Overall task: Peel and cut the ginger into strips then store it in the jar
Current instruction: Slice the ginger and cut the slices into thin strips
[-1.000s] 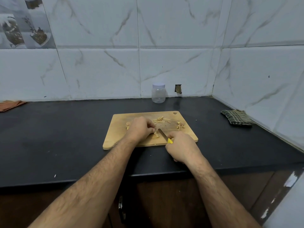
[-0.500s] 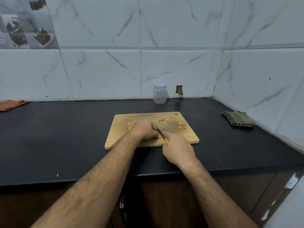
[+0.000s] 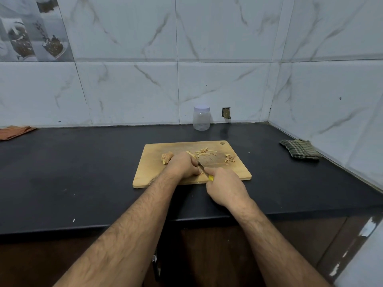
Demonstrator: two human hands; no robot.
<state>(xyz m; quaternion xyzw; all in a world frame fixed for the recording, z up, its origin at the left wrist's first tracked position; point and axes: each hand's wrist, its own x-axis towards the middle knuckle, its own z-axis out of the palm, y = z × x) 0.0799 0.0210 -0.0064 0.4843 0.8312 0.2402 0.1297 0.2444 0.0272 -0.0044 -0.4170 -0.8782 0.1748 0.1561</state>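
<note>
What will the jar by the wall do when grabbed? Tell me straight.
The jar looks like clear plastic and holds nothing, so it is probably light. It stands upright and squat, so it seems unlikely to tip. Its smooth wall may slip under wet fingers.

We saw a wooden cutting board [image 3: 149, 175] on the black counter [image 3: 83, 172]. The left hand [image 3: 182, 165] rested on the board with curled fingers, covering a piece we could not see well. The right hand [image 3: 226, 186] gripped a knife [image 3: 204, 170] with a yellow handle, its blade beside the left fingers. A ginger chunk [image 3: 166, 157], thin strips [image 3: 204, 152] and peel scraps [image 3: 229, 158] lay on the board. A closed clear jar [image 3: 201, 119] stood by the wall.
</note>
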